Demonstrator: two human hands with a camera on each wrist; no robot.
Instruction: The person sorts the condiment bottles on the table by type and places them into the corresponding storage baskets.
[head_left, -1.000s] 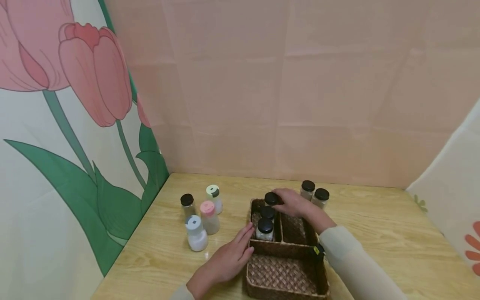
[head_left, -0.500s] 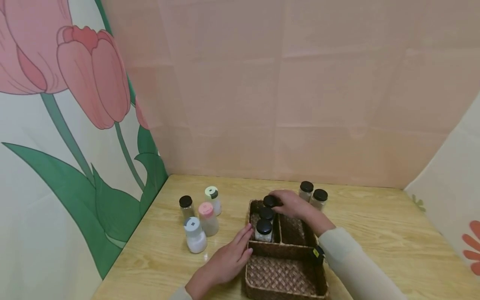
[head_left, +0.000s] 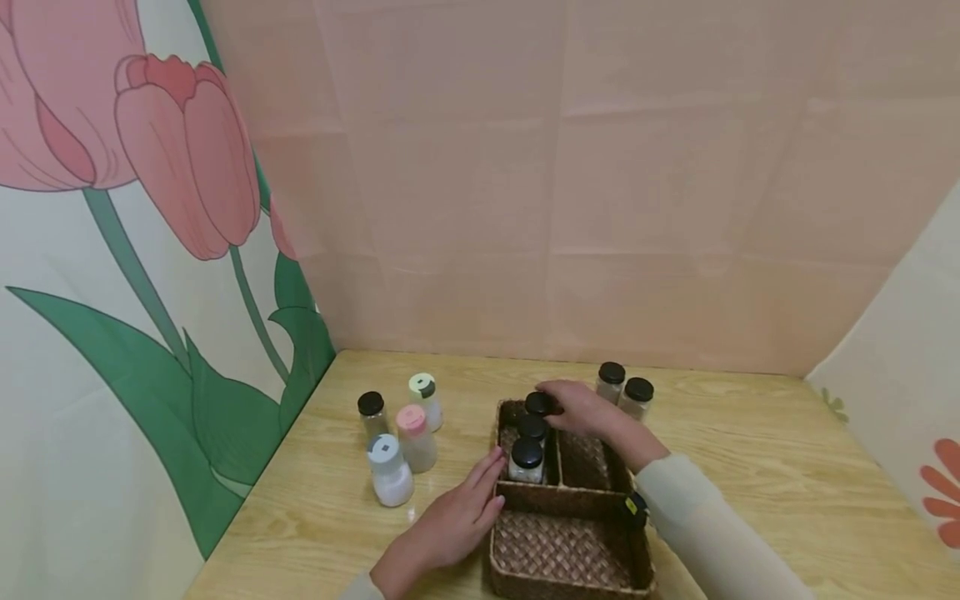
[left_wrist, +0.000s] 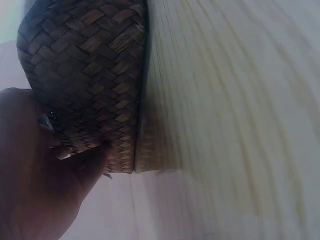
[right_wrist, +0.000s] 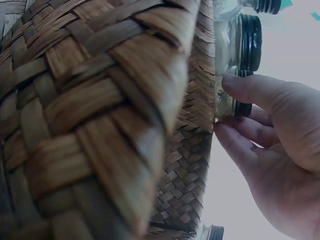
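My right hand [head_left: 577, 406] pinches a small glass jar with a black lid [head_left: 537, 403] between thumb and fingers, at the far end of the brown woven basket's [head_left: 570, 492] left rear compartment. Two more black-lidded jars stand in line before it, a middle jar [head_left: 532, 428] and a near jar [head_left: 527, 460] with pale contents. In the right wrist view, the thumb and fingertips meet the held jar [right_wrist: 225, 102] at the basket rim. My left hand [head_left: 459, 512] rests with extended fingers against the basket's left side; its fingertips touch the woven wall [left_wrist: 95, 75] in the left wrist view.
Left of the basket stand a white shaker [head_left: 392, 479], a pink-lidded shaker [head_left: 417, 442], a yellow-green-lidded shaker [head_left: 426, 400] and a black-lidded jar [head_left: 372, 417]. Behind the right forearm are two black-lidded jars, one farther back [head_left: 611, 379], one nearer [head_left: 637, 396]. A fabric wall [head_left: 555, 208] borders the table.
The right hand and its jar have come down very slightly in the compartment. The left hand stays against the basket, and the head view has shifted a little.
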